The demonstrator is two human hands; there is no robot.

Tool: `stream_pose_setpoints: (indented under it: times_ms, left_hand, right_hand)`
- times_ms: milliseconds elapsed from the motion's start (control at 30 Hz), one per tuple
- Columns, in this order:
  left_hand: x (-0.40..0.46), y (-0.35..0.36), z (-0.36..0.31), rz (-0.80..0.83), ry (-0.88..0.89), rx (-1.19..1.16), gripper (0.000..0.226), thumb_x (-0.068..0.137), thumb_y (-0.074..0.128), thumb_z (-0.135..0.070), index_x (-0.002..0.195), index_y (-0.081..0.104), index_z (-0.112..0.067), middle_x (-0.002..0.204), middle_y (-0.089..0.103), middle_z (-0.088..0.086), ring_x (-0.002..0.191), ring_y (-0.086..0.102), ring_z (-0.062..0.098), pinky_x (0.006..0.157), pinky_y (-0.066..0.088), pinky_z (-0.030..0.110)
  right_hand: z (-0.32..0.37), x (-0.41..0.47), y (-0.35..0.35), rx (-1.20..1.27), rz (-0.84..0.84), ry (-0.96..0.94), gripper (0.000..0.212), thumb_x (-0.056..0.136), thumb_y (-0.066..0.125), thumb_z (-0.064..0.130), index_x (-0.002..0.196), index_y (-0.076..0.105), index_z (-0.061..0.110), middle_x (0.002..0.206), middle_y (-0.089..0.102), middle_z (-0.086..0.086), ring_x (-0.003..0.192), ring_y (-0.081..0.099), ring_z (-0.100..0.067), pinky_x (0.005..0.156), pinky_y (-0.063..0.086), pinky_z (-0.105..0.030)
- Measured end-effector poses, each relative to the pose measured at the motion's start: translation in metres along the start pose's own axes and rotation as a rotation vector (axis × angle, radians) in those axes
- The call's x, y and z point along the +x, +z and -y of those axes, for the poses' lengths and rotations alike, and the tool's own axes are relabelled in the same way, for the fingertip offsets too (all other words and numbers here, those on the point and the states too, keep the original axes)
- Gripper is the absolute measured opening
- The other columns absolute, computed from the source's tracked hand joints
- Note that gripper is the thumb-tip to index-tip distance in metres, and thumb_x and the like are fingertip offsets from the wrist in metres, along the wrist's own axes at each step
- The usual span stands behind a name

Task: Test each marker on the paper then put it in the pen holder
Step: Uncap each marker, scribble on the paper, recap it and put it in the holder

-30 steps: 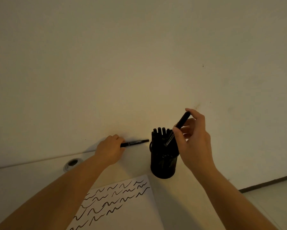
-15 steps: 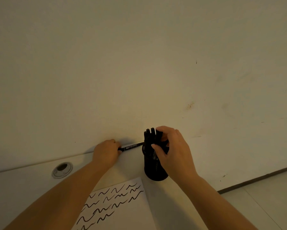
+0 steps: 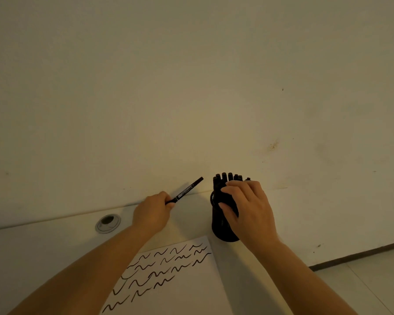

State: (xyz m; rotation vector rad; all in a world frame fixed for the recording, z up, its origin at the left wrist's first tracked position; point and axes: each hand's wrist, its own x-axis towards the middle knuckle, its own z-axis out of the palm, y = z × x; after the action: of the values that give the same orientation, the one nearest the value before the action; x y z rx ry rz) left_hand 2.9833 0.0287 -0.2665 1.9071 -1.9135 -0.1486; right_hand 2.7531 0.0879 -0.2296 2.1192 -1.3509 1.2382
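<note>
Head view looked down on a white desk pushed against a pale wall. The left hand was closed in a fist round the lower end of a black marker, gripping it near the desk's back edge with the free end slanting up and toward the pen holder; that grip, low on the barrel, probably left the writing end free, though which end carried the cap could not be made out. The right hand lay over the black pen holder, fingers curved across its rim and thumb against its side, seemingly to steady it and settle the markers inside; whether it pinched one of them could not be told. Several marker tops stood upright above the holder's rim, just behind the fingers. The holder stood near the back edge, toward the desk's right side. A paper sheet lay at the front edge, between the forearms, its far portion filled with rows of black squiggles, so most markers looked already tested. A round cable grommet sat left of the left hand.
</note>
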Motion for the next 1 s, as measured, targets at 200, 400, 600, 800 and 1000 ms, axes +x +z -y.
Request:
stream_pose_setpoints:
  times_ms: [200, 400, 600, 800, 1000]
  left_hand:
    - [-0.060, -0.019, -0.012, 0.030, -0.040, -0.352, 0.008, 0.092, 0.048, -0.031, 0.093, 0.055, -0.026, 0.085, 0.069, -0.009, 0.082, 0.064, 0.010, 0.077, 0.051, 0.035]
    - [-0.120, -0.051, -0.024, 0.054, 0.052, -0.649, 0.011, 0.091, 0.050, -0.023, 0.088, 0.053, -0.033, 0.082, 0.070, -0.011, 0.076, 0.064, -0.005, 0.068, 0.047, 0.009]
    - [-0.170, -0.059, -0.019, 0.148, 0.094, -0.689, 0.015, 0.090, 0.051, -0.024, 0.087, 0.056, -0.038, 0.079, 0.068, -0.023, 0.075, 0.065, -0.001, 0.070, 0.047, 0.009]
    - [-0.192, -0.059, -0.007, 0.153, 0.120, -0.620, 0.024, 0.093, 0.044, -0.028, 0.081, 0.057, -0.044, 0.067, 0.062, -0.019, 0.066, 0.058, -0.002, 0.064, 0.044, 0.011]
    - [-0.210, -0.060, -0.001, 0.196, 0.143, -0.545, 0.029, 0.095, 0.042, -0.027, 0.073, 0.053, -0.043, 0.063, 0.056, -0.018, 0.064, 0.053, -0.001, 0.065, 0.044, 0.021]
  right_hand:
    - [0.027, -0.004, -0.012, 0.101, -0.136, -0.003, 0.016, 0.082, 0.055, 0.015, 0.089, 0.067, 0.009, 0.097, 0.067, -0.004, 0.094, 0.049, -0.019, 0.076, 0.041, -0.028]
    - [0.073, -0.026, -0.014, 0.614, 0.263, 0.393, 0.013, 0.089, 0.055, 0.026, 0.076, 0.058, 0.027, 0.062, 0.057, 0.010, 0.059, 0.051, -0.002, 0.051, 0.038, -0.015]
    - [0.111, -0.046, -0.012, 0.876, 0.438, 0.487, 0.027, 0.094, 0.042, 0.030, 0.074, 0.060, 0.028, 0.056, 0.057, 0.010, 0.056, 0.054, -0.004, 0.053, 0.043, -0.019]
    - [0.133, -0.061, -0.016, 1.007, 0.408, 0.629, 0.029, 0.097, 0.039, 0.024, 0.081, 0.062, 0.015, 0.053, 0.059, 0.009, 0.054, 0.054, 0.000, 0.054, 0.042, -0.011]
    - [0.146, -0.075, -0.022, 1.085, 0.495, 0.658, 0.027, 0.096, 0.042, 0.021, 0.078, 0.062, 0.017, 0.049, 0.057, 0.015, 0.051, 0.051, 0.003, 0.052, 0.040, -0.009]
